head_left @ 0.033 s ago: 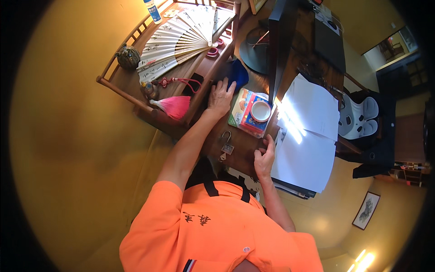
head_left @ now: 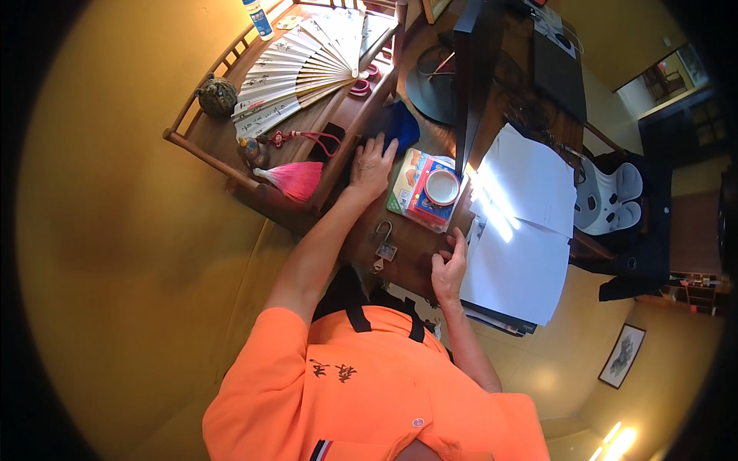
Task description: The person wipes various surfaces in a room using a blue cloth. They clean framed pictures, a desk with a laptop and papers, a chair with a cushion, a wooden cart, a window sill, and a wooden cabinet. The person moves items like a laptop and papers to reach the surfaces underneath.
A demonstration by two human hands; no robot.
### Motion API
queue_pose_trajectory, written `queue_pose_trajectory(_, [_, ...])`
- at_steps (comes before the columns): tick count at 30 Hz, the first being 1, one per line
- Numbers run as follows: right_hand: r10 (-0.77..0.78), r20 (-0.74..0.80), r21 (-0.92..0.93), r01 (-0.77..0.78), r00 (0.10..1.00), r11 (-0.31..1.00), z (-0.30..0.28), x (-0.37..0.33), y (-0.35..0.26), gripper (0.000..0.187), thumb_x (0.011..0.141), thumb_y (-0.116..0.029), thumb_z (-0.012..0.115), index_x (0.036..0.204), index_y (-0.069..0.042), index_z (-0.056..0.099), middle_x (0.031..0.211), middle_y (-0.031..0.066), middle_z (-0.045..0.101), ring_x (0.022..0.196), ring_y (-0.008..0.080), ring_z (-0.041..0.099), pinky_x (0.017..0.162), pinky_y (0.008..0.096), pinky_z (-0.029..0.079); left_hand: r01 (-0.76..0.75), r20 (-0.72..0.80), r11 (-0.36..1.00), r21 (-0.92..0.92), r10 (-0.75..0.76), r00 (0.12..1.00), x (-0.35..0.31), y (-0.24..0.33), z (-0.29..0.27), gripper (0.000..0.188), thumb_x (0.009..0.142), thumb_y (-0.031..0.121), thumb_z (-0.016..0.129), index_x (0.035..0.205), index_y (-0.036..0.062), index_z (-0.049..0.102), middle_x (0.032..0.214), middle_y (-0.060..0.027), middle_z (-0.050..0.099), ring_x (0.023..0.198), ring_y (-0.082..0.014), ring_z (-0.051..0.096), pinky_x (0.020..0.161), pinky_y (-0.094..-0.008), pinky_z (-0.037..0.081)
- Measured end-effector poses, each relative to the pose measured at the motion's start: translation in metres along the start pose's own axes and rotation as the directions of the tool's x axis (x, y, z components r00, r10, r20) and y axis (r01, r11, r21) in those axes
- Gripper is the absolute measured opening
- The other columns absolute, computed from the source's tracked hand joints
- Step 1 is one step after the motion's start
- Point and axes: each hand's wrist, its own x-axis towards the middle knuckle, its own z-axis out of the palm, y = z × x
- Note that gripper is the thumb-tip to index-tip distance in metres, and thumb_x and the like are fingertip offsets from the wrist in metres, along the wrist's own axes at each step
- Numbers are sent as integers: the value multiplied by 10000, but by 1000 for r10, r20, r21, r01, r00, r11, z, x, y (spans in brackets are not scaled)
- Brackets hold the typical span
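My left hand (head_left: pixel 370 170) reaches in beside the wooden shelf, its fingers spread and their tips at a dark blue, soft-looking thing (head_left: pixel 403 127). Whether the fingertips press on it I cannot tell. By the desk's front edge rests my right hand (head_left: pixel 449 270), with thumb and forefinger stretched out and apart and nothing visible in it. Between my hands lies a padlock (head_left: pixel 386 250) with its shackle up and a small key or tag (head_left: pixel 377 266) beside it. Behind that, a small round white dish (head_left: pixel 442 187) sits on a stack of colourful packets (head_left: pixel 403 198).
White paper sheets (head_left: pixel 507 280) cover the desk on the right. A dark upright screen (head_left: pixel 463 84) rises behind the packets. The shelf (head_left: pixel 219 154) on the left bears an open folding fan (head_left: pixel 296 73), a pink tassel (head_left: pixel 298 181), a dark round ornament (head_left: pixel 217 96) and a white-blue bottle (head_left: pixel 260 21).
My left hand has shifted very slightly back and left, and the blue thing slightly left. My right hand has not visibly moved.
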Motion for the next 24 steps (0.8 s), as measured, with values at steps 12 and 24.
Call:
queue_pose_trajectory(12, [-515,438,-332,665,737,669,37,-23,-32,512,716,-180,748,1207,-137,607,1274,167,474,1020,325,523,821,406,483,-17,-3,990,141,18,1000,-71,6,-35,548,771,56,598,1309,30,496,1295,-236,518,1049,-339,524,859,-416,455])
queue_pose_trajectory(24, [-402,413,-364,553,817,750,19,-25,-15,480,707,-159,760,1161,-107,615,1128,131,529,1024,334,513,826,414,481,-115,37,993,-20,115,993,-226,41,-92,514,700,59,620,1214,56,608,1273,-214,544,967,-313,536,783,-400,428])
